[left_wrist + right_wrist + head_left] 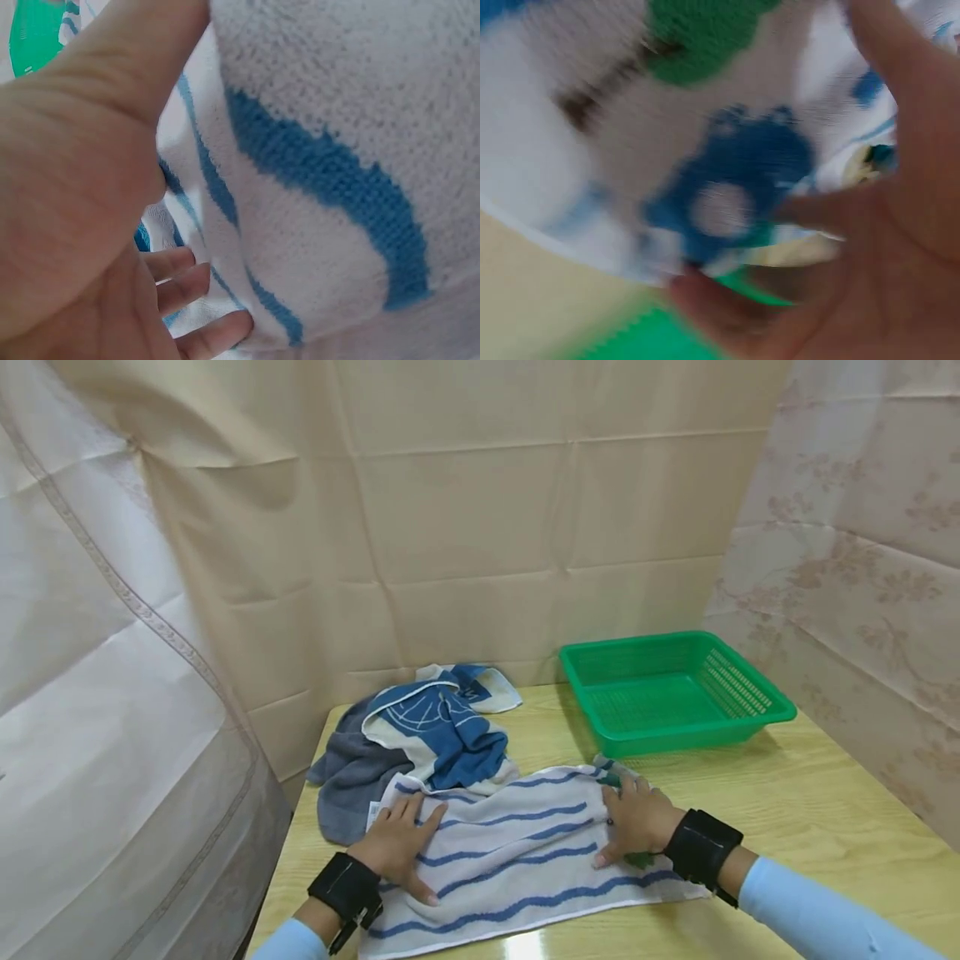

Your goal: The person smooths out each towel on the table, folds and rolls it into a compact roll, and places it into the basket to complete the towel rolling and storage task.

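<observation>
A white towel with wavy blue stripes lies spread near the front of the table, a little rumpled. My left hand rests on its left part, fingers spread apart. On its right part lies my right hand, fingers also spread, thumb toward the front. Beside the right hand the towel carries a printed pattern, which the right wrist view shows as a blue animal figure and a green patch. In the left wrist view, the left fingertips lie against the striped cloth.
Behind the towel's left half, a blue and white towel and a grey towel lie in a crumpled heap. A green plastic basket stands at the back right of the wooden table. Cloth curtains hang around the table.
</observation>
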`<move>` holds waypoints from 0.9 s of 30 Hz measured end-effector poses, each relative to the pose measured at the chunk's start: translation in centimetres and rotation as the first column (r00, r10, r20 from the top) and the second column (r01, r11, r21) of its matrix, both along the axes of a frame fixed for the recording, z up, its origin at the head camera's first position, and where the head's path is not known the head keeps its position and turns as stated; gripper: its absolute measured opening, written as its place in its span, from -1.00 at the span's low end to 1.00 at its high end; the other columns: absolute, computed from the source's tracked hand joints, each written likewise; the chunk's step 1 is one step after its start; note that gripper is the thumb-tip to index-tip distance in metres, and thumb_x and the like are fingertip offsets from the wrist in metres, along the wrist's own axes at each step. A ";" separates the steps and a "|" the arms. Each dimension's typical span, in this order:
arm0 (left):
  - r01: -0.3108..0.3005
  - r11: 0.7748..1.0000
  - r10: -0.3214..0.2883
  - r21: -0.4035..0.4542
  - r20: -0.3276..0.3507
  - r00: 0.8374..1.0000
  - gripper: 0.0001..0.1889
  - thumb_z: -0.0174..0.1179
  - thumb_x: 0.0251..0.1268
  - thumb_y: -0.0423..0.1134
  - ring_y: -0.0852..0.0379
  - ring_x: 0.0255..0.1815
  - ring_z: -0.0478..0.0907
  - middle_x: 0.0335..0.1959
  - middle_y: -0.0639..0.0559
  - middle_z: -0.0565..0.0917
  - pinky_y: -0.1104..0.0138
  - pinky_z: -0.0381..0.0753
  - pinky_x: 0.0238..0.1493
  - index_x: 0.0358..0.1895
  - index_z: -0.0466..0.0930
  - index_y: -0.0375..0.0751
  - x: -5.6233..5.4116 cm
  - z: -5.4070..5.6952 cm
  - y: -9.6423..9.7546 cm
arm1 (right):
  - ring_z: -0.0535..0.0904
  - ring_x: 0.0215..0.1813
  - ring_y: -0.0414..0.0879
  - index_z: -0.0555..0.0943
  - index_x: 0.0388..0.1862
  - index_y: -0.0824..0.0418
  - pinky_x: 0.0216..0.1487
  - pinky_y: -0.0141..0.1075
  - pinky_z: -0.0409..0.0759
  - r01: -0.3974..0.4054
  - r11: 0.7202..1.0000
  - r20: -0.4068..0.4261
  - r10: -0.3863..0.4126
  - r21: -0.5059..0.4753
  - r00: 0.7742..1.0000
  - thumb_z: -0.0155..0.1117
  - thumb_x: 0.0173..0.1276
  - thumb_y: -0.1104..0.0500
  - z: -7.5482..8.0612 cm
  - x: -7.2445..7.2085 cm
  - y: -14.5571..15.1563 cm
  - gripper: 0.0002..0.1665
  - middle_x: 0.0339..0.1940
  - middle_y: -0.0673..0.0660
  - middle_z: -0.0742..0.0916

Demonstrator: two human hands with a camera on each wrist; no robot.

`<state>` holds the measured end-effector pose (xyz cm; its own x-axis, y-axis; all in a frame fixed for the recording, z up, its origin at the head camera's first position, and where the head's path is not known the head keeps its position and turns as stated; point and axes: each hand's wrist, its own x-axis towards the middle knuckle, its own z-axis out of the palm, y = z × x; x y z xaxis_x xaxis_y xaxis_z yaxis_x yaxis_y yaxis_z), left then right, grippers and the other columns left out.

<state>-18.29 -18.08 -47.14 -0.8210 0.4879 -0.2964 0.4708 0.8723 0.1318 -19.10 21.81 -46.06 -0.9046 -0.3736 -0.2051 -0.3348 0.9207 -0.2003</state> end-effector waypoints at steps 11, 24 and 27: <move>-0.035 0.997 0.032 -0.071 -0.031 0.999 0.51 0.61 -0.55 0.48 -0.38 0.53 0.10 0.55 -0.45 0.13 -0.25 0.20 0.41 0.65 0.10 -0.09 0.8 0.7 -0.3 | 0.17 0.45 0.64 0.31 0.57 0.27 0.11 0.61 0.25 -0.128 0.988 -0.144 0.114 -0.087 0.983 0.04 0.56 -0.34 -2.7 -1.3 1.7 -0.10 0.48 0.59 0.33; -0.043 0.997 0.054 0.066 -0.177 0.983 0.02 0.53 -0.10 0.35 -0.29 0.23 0.42 0.22 -0.34 0.47 -0.20 0.52 0.11 0.42 0.49 -0.19 -0.3 0.6 -1.2 | 0.44 0.20 0.58 0.51 0.37 0.30 -0.07 0.36 0.54 -0.080 0.996 -0.302 0.087 0.034 0.949 0.36 0.42 -0.20 -2.3 -0.4 0.6 -0.22 0.22 0.58 0.53; -0.036 0.983 0.103 0.179 -0.384 0.918 -0.40 0.53 0.14 0.07 -0.17 -0.09 0.47 -0.09 -0.25 0.53 -0.05 0.61 -0.22 0.12 0.66 -0.29 -1.2 0.4 -1.7 | 0.52 0.08 0.38 0.59 0.21 0.26 -0.08 0.21 0.58 -0.140 0.990 -0.390 0.129 0.000 0.912 0.47 0.37 -0.04 -2.3 0.4 -2.3 -0.42 0.09 0.42 0.62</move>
<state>-19.49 -19.74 -46.70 -0.8883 0.4393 0.1340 0.4528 0.8865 0.0949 -18.67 19.51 -48.37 -0.8518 -0.4976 0.1636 -0.5114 0.8576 -0.0541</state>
